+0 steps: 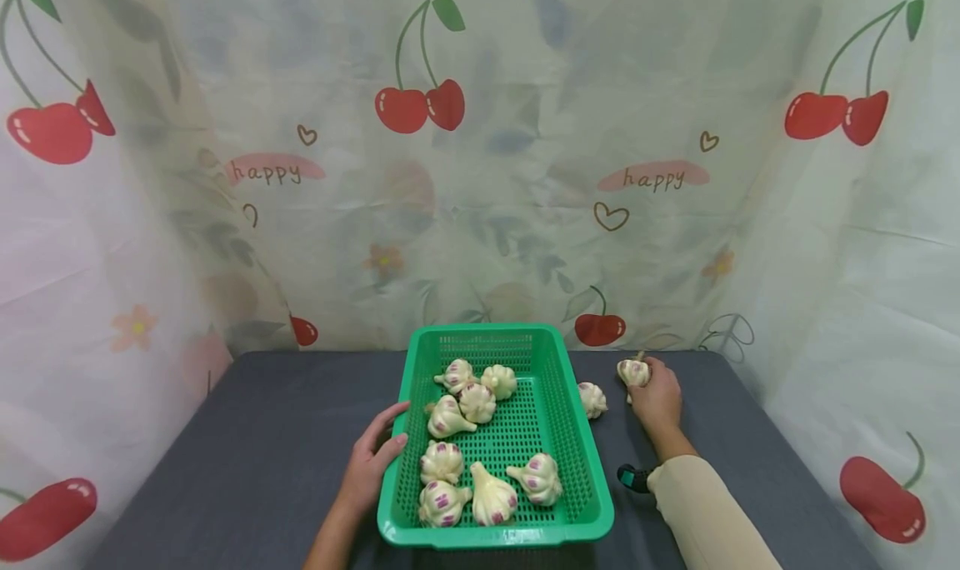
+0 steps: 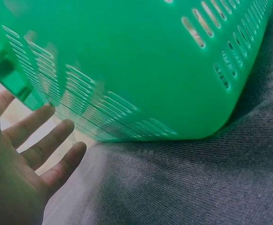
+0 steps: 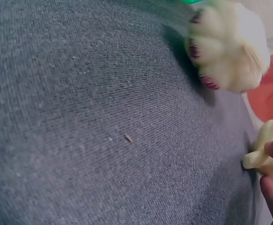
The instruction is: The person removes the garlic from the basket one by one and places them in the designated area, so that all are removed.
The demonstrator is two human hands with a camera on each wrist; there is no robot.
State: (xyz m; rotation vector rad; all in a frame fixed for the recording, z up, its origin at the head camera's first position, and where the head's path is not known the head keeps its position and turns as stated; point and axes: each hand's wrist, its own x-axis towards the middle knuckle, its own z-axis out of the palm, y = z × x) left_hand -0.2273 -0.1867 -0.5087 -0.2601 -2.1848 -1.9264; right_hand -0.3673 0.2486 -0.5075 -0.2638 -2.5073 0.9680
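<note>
A green plastic basket (image 1: 504, 537) with slotted walls stands on the dark cloth, several white and purple garlic bulbs (image 1: 477, 402) inside it, mostly along its left side. At the basket's left rim is my left hand (image 1: 372, 457), thumb and fingertips right at the edge. The left wrist view shows its fingers (image 2: 56, 143) spread and fairly straight beside the basket's outer wall. My right hand (image 1: 660, 399) pinches a garlic bulb (image 1: 634, 373) at the table's far right, seen also as a bulb (image 3: 267, 157) between thumb and fingers in the right wrist view.
Another garlic bulb (image 1: 592, 400) lies on the cloth (image 1: 300, 470) just right of the basket, between it and my right hand. Behind the table's back edge hangs a curtain (image 1: 517, 245) printed with cherries, which also closes in both sides.
</note>
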